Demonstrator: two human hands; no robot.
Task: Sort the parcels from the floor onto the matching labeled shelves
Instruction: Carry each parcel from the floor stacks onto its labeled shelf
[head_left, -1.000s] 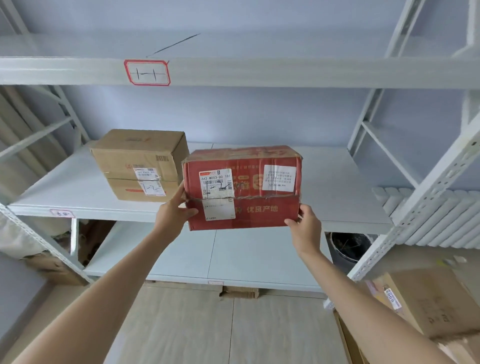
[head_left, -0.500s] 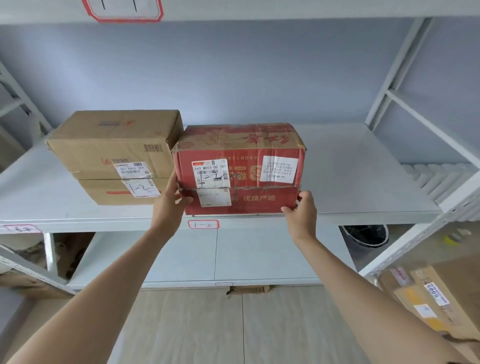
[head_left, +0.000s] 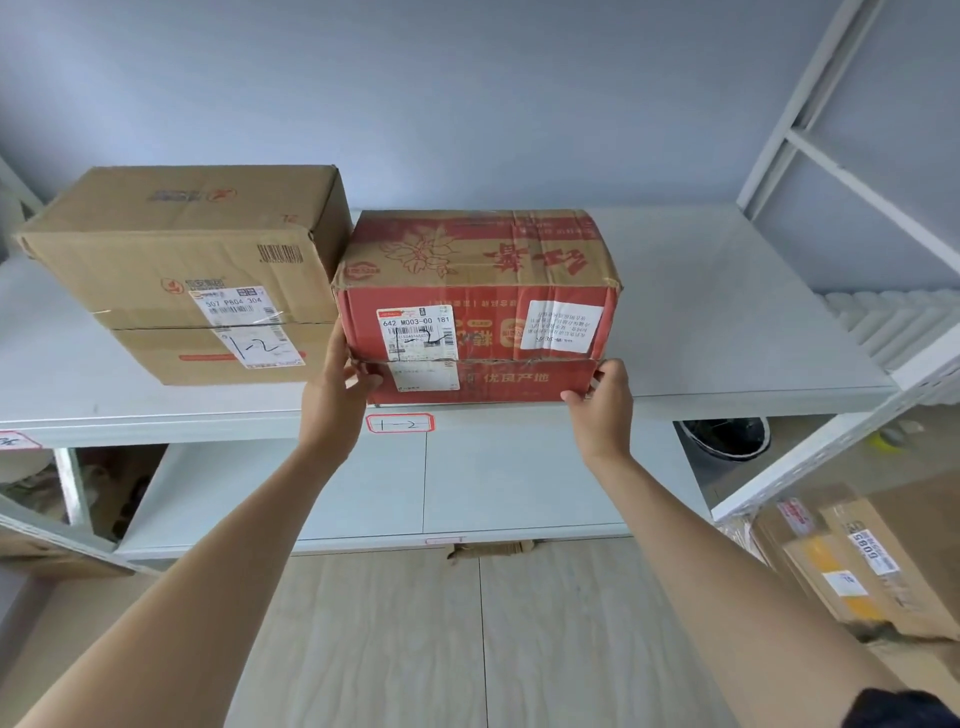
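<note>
A red parcel (head_left: 483, 291) marked "1-2" rests on the white shelf (head_left: 727, 332), right above the shelf label "1-2" (head_left: 400, 423). My left hand (head_left: 337, 395) grips its lower left corner and my right hand (head_left: 602, 405) holds its lower right corner. A brown parcel (head_left: 192, 270), also marked "1-2", sits on the same shelf just to the left, almost touching the red one.
A lower white shelf (head_left: 519, 483) lies beneath. Brown parcels (head_left: 852, 561) lie on the floor at the right. A black bin (head_left: 727, 439) stands behind the rack's diagonal brace (head_left: 810, 457). Another labelled rack (head_left: 21, 441) adjoins on the left.
The red parcel went from being held in front of the shelf edge to resting on the "1-2" shelf beside the brown parcel. Both hands stayed on its lower corners.
</note>
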